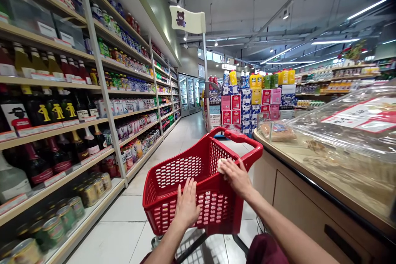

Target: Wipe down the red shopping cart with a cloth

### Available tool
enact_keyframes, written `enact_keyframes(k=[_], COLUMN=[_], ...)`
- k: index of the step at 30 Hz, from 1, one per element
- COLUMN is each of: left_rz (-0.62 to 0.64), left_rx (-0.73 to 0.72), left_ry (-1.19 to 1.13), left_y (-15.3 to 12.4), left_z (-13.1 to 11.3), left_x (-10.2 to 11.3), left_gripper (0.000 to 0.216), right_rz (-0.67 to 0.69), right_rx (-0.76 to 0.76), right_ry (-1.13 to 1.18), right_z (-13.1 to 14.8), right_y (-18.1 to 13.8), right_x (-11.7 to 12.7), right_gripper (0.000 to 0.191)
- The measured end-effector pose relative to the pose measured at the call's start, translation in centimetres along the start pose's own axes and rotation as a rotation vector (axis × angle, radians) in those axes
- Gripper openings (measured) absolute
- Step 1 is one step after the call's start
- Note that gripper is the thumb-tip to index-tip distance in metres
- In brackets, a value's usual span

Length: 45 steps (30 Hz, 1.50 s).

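A red plastic shopping cart basket (173, 177) stands in front of me in a supermarket aisle, with nothing visible inside it. My left hand (186, 205) lies flat against the basket's near wall, fingers stretched out and pointing up. My right hand (235, 175) rests on the basket's right rim below the red handle (244, 138). Its fingers press a small pale object (221, 165), perhaps a cloth, against the rim.
Shelves of bottles and cans (62, 140) line the left side down the aisle. A counter with a clear display cover (349, 132) runs along the right. Stacked drink cartons (247, 105) and a bear flag on a pole (187, 20) stand ahead, with glass-door fridges (189, 93) at the far end.
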<state>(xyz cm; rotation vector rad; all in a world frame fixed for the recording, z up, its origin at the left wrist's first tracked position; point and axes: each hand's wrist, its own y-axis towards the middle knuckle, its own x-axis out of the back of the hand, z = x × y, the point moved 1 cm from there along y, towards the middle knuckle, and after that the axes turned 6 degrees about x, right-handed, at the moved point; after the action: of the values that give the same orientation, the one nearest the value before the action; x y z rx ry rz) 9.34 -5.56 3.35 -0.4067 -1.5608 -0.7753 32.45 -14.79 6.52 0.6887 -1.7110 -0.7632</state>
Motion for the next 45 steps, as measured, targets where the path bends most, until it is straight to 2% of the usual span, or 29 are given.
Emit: enact_keyframes(k=[3, 5, 7, 10, 11, 13, 16, 17, 18, 21, 23, 27, 29, 34, 36, 40, 45], left_rz=[-0.022, -0.031, -0.027, -0.011, -0.007, -0.002, 0.008, 0.013, 0.020, 0.027, 0.015, 0.005, 0.018, 0.034, 0.025, 0.024, 0.036], left_rx=[-0.016, -0.015, -0.013, -0.012, -0.011, -0.015, -0.013, -0.008, -0.004, -0.007, -0.007, 0.005, 0.015, 0.001, -0.001, -0.001, -0.006], left_ry=[0.020, 0.030, 0.031, 0.022, 0.020, 0.019, 0.029, 0.036, 0.042, 0.044, 0.042, 0.062, 0.064, 0.042, 0.043, 0.016, -0.006], left_y=[-0.1, -0.2, -0.2, -0.3, -0.3, -0.3, -0.4, -0.4, -0.3, -0.3, -0.3, -0.1, 0.0, 0.3, 0.4, 0.6, 0.6], left_z=[-0.2, -0.3, -0.4, -0.3, -0.3, -0.3, -0.6, -0.6, -0.7, -0.7, -0.7, -1.0, -1.2, -1.4, -1.5, -1.9, -2.1], left_x=[0.1, 0.3, 0.5, 0.7, 0.8, 0.9, 1.1, 1.1, 1.1, 0.9, 0.7, 0.5, 0.5, 0.6, 0.4, 0.1, 0.1], left_gripper=[0.073, 0.073, 0.072, 0.072, 0.072, 0.072, 0.072, 0.073, 0.073, 0.074, 0.075, 0.076, 0.076, 0.075, 0.075, 0.077, 0.077], right_rz=[-0.053, -0.098, -0.109, -0.083, -0.076, -0.087, -0.132, -0.136, -0.127, -0.055, -0.023, -0.074, -0.089, -0.014, -0.015, -0.062, -0.023], right_rx=[-0.197, -0.303, -0.248, -0.021, 0.014, -0.043, -0.260, -0.285, -0.264, -0.046, 0.021, -0.218, -0.260, 0.040, 0.013, -0.183, 0.031], right_ry=[-0.109, -0.165, -0.143, -0.043, -0.028, -0.060, -0.172, -0.183, -0.171, -0.063, -0.029, -0.141, -0.158, 0.008, 0.002, -0.081, 0.015], right_z=[-2.9, -4.0, -3.0, -0.6, -0.5, -1.7, -4.0, -4.0, -3.6, -1.1, -0.7, -3.4, -3.2, 1.3, 1.1, 0.0, 3.3], right_y=[-0.2, -0.4, -0.6, -0.8, -0.8, -0.8, -0.8, -0.8, -0.8, -0.8, -0.7, -0.7, -0.9, -1.3, -1.1, -0.7, -0.8], right_x=[0.8, 1.0, 0.6, -0.1, -0.1, 0.2, 0.9, 1.0, 0.8, 0.0, -0.1, 0.6, 0.6, -0.8, -0.9, -0.8, -1.8], right_gripper=[0.039, 0.041, 0.042, 0.041, 0.041, 0.041, 0.039, 0.038, 0.038, 0.040, 0.041, 0.040, 0.040, 0.042, 0.041, 0.040, 0.041])
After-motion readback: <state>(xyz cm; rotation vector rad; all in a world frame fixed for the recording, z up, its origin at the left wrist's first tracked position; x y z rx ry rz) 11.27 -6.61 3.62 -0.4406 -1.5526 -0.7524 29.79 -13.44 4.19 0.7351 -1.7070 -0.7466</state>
